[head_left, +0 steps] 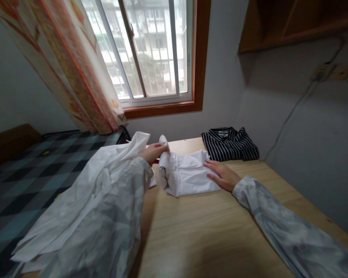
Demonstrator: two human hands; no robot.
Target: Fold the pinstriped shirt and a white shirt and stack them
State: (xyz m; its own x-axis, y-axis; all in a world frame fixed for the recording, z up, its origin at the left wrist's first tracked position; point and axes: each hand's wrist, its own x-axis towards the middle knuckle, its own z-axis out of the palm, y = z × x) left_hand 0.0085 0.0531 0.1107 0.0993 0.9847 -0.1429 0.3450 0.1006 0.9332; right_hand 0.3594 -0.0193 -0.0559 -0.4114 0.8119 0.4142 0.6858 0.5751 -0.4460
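A white folded garment point(193, 173) lies on the wooden table point(185, 235), its left end turned up in a thick fold. My left hand point(153, 152) grips the top of that raised fold, fingers closed on the cloth. On the right end of the garment, my right hand point(224, 175) rests flat with its fingers stretched out. Another white garment point(95, 175) is spread loosely at the left, partly hidden under my left sleeve. Whether the white garment is a shirt or trousers is unclear.
A folded black-and-white striped shirt point(230, 143) sits at the table's far right corner. To the left is a bed with a checked cover point(14, 197). A window point(150, 50) and a patterned curtain point(75, 73) are behind; a cord point(288, 116) hangs along the right wall.
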